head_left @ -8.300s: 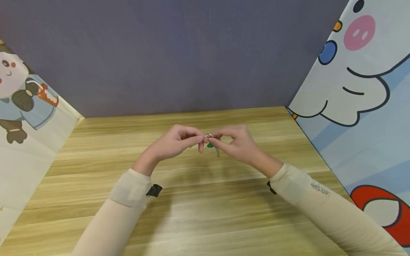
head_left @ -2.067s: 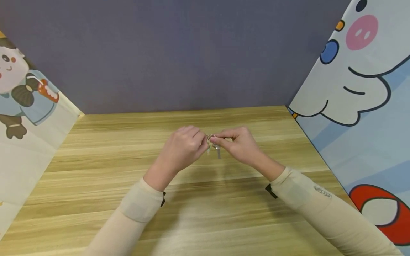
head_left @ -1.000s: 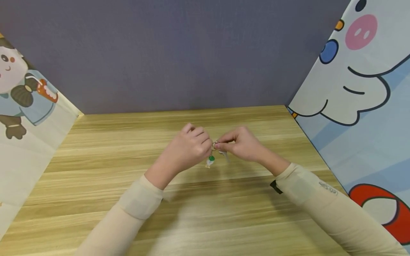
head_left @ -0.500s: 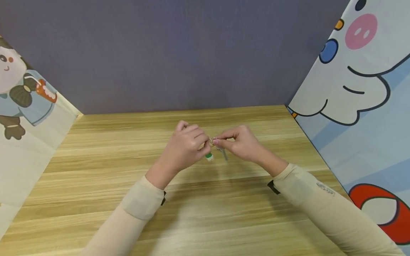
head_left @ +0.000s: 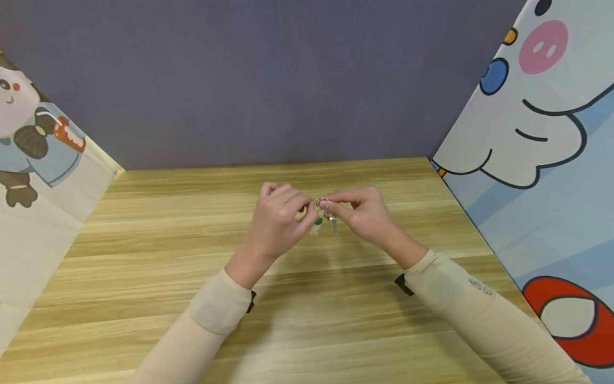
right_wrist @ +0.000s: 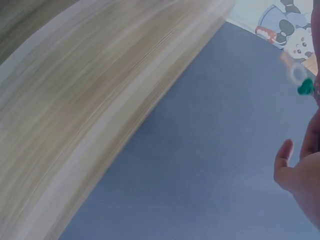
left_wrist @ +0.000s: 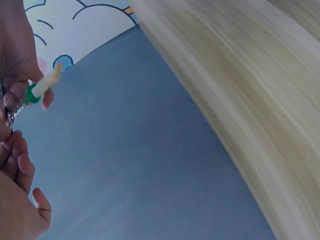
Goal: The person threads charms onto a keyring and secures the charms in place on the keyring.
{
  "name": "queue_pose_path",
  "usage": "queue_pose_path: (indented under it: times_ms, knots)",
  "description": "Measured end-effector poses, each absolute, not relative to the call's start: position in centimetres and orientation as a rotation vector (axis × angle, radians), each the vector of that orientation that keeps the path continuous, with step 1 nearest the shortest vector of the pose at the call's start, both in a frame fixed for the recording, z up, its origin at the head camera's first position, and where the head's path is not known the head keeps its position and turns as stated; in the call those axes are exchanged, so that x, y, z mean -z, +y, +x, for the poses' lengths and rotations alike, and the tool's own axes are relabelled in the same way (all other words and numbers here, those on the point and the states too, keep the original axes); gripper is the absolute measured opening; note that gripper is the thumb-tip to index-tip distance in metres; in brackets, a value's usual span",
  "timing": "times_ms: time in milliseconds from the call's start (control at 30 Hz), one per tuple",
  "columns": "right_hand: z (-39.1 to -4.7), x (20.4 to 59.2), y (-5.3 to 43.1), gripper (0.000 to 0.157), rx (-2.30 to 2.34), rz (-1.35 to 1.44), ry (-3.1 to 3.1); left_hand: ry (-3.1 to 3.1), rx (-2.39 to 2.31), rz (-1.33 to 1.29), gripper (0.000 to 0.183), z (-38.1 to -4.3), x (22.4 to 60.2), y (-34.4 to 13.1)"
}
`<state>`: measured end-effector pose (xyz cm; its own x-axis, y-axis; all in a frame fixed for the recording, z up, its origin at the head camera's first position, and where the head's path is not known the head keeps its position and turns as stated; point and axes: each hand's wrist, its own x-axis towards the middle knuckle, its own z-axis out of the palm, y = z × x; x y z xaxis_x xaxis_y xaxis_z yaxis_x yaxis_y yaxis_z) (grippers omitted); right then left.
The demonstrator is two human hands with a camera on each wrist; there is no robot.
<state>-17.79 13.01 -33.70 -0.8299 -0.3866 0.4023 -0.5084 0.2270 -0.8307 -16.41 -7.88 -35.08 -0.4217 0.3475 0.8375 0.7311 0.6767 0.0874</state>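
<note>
Above the table, both hands meet at a small metal key ring (head_left: 318, 202). My left hand (head_left: 280, 218) pinches the ring's left side between thumb and index finger. From the other side my right hand (head_left: 362, 210) pinches it with thumb and forefinger. A silver key (head_left: 333, 222) hangs below the right fingertips. Beside it dangles a small charm (head_left: 317, 225) with a green top and a white body. In the left wrist view the charm (left_wrist: 42, 89) sticks out between the two hands. The right wrist view shows the charm's green part (right_wrist: 305, 87) at its right edge.
A wood-grain table (head_left: 307, 320) lies beneath the hands. Behind it stands a grey-purple panel (head_left: 268, 85). Cartoon-printed panels flank it on the left (head_left: 29, 224) and right (head_left: 518, 213).
Compared with half a second ago, both hands and the ring sit slightly higher. Much earlier the left hand was palm-inward; it has since turned back-up. The key and charm swing below.
</note>
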Motion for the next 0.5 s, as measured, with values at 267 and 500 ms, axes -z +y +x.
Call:
queue_pose_path:
  times_ms: [267, 500]
  knots:
    - [-17.4, 34.0, 11.5, 0.007, -1.714, 0.849, -2.102, -1.994, 0.790, -0.679, 0.015, -15.9, 34.9, -7.2]
    - [-17.4, 34.2, 10.4, 0.007, -1.760, 0.927, -1.915, -1.960, 0.884, -0.552, 0.015, -15.6, 34.8, -6.7]
